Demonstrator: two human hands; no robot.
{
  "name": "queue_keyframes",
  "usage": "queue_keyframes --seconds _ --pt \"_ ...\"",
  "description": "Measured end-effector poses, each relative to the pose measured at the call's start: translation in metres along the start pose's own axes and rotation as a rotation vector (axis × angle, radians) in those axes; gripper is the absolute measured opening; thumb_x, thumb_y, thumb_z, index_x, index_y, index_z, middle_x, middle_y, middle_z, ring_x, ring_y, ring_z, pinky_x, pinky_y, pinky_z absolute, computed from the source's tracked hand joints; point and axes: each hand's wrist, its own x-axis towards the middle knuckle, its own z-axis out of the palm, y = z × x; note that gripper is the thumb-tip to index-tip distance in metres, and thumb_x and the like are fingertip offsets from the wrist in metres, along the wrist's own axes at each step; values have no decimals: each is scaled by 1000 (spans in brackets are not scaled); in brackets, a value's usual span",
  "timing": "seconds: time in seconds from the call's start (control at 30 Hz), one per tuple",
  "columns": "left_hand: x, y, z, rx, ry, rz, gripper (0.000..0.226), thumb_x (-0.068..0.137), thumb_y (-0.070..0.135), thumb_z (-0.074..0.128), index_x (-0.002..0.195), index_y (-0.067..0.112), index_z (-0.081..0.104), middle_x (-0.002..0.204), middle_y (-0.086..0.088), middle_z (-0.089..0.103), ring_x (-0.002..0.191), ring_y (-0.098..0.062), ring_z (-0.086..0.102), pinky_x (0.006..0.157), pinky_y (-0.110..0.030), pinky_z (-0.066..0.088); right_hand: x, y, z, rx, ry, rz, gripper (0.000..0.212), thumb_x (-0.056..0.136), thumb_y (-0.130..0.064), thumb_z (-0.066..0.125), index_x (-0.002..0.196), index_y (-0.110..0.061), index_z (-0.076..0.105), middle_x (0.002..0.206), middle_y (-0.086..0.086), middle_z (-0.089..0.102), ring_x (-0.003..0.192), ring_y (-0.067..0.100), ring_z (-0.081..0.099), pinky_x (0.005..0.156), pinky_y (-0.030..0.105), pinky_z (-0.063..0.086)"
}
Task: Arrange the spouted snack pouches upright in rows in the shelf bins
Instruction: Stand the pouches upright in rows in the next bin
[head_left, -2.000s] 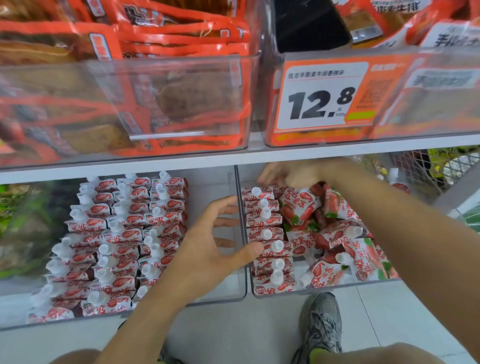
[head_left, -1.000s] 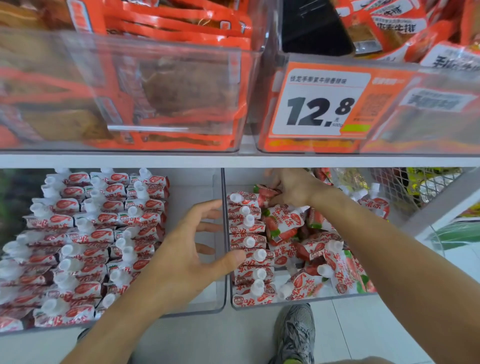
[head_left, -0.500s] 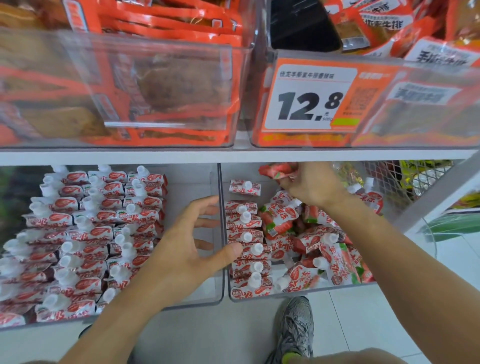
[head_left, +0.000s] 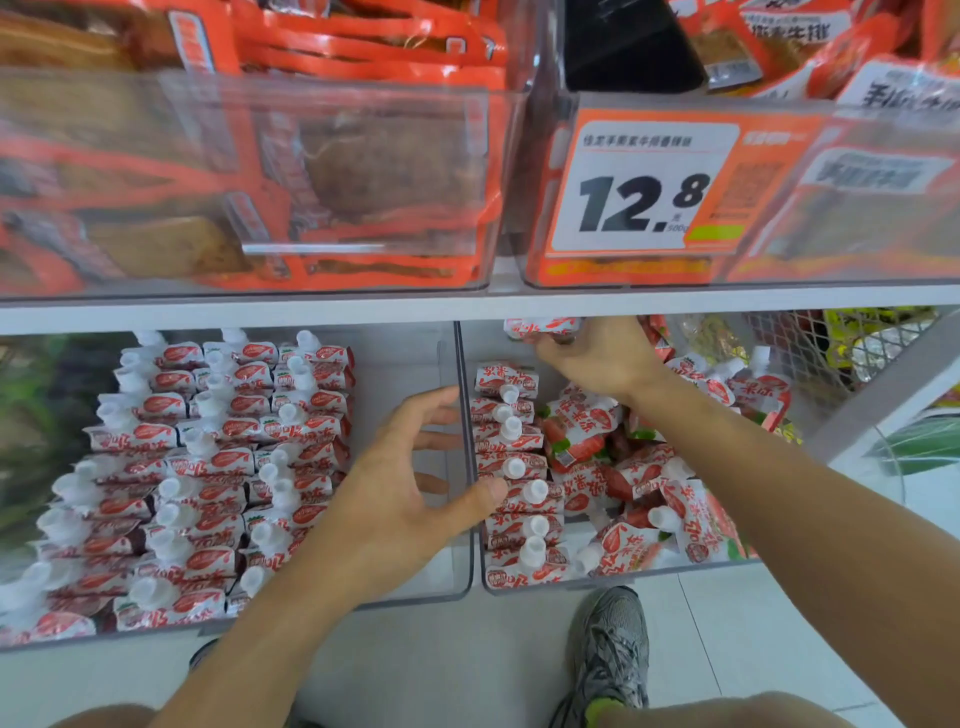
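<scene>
Lower shelf carries two clear bins side by side: left bin (head_left: 457, 584), right bin (head_left: 613, 581). Upper shelf (head_left: 363, 306) carries two clear bins of orange packs.

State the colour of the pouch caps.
White; the caps show best in the head view.

The left hand (head_left: 395, 499) is spread, fingers apart and lightly bent, thumb stretched out to the right, its forearm rising from the lower left. The right hand (head_left: 597, 358) reaches farther forward on an extended arm, fingers curled in a closed grip.
</scene>
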Motion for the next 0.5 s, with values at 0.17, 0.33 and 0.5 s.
queue_keyframes --seconds 0.17,0.33,0.5 --pt "2 -1 1 1 4 -8 80 65 55 74 136 45 39 125 29 50 114 11 49 85 -18 52 10 5 9 -293 -190 -158 24 83 -37 73 100 -25 62 100 1 68 96 22 63 80 32 51" --pt "1 -1 1 11 8 -12 75 70 47 77 135 46 39 124 30 50 114 11 49 86 -20 53 11 7 9 -318 -158 -252 36 86 -18 69 121 -21 61 109 4 67 104 26 62 83 28 46" --pt "1 1 1 16 -4 -10 77 65 56 73 133 49 38 123 32 49 113 13 49 82 -16 52 1 -2 -3 -293 -290 -368 52 85 -6 68 130 -26 55 96 -17 53 88 5 45 78 18 32"
